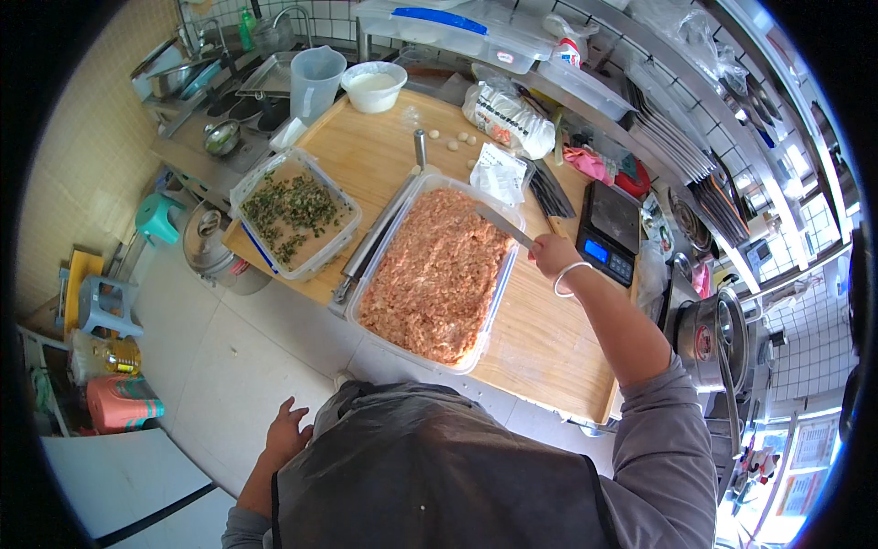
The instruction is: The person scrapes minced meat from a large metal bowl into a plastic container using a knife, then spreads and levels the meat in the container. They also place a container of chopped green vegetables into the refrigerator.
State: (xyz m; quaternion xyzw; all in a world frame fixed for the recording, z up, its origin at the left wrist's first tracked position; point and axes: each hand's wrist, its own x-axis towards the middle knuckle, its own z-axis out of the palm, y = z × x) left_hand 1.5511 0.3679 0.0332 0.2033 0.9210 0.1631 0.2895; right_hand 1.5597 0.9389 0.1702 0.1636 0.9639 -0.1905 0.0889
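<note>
A large clear plastic tub (461, 369) full of minced meat (435, 274) sits at the front of the wooden work board (549, 336). My right hand (554, 255) grips a flat metal blade tool (504, 225), whose tip reaches over the meat near the tub's upper right corner. A bracelet circles that wrist. My left hand (288, 429) hangs beside the dark apron, fingers apart, holding nothing. Left of the meat, a second plastic tub (305, 269) contains chopped greens mixture (291, 209). A metal rod with a handle (420, 147) lies between the tubs.
A digital scale (607, 230), a cleaver (549, 189) and a crumpled paper (499, 173) lie right of the meat. Small dough pieces (453, 145), a white bowl (374, 86) and a plastic jug (317, 82) stand behind. A metal shelf overhangs the back; a lidded pot (209, 240) stands on the floor.
</note>
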